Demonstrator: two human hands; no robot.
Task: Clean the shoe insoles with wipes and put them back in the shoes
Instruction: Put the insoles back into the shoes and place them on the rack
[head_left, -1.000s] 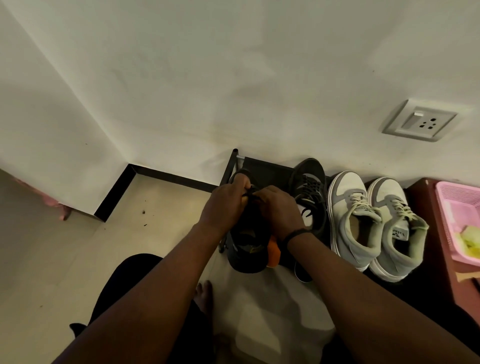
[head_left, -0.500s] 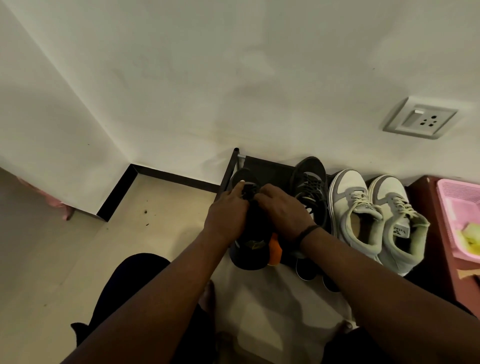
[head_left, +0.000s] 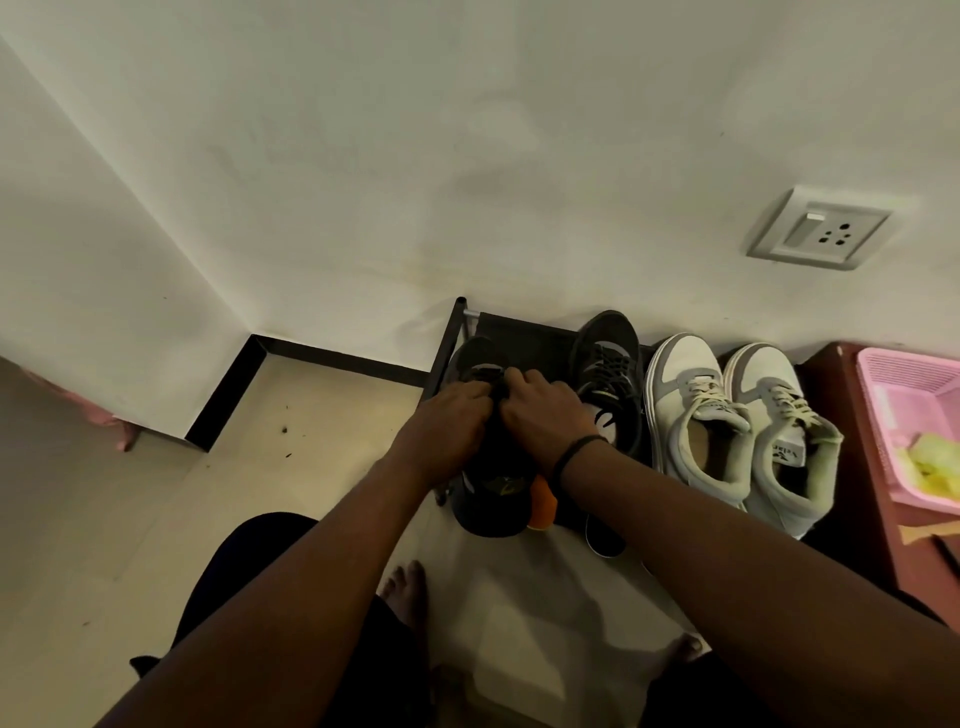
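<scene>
Both sets of fingers are curling tight, seemingly pinching the laces of the black shoe (head_left: 488, 467) on the rack (head_left: 452, 332): left hand (head_left: 447, 421), right hand (head_left: 540, 410). Its black partner (head_left: 610, 374) and white sneakers (head_left: 727, 421) are crowding rightward; bare floor (head_left: 234, 441) is lying open leftward.

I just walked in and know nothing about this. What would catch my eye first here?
Two hands, left and right, meet over the laces of a black shoe on a low rack by the wall. To its right stand a second black shoe and a pair of white sneakers. At far right sits a pink basket.
</scene>
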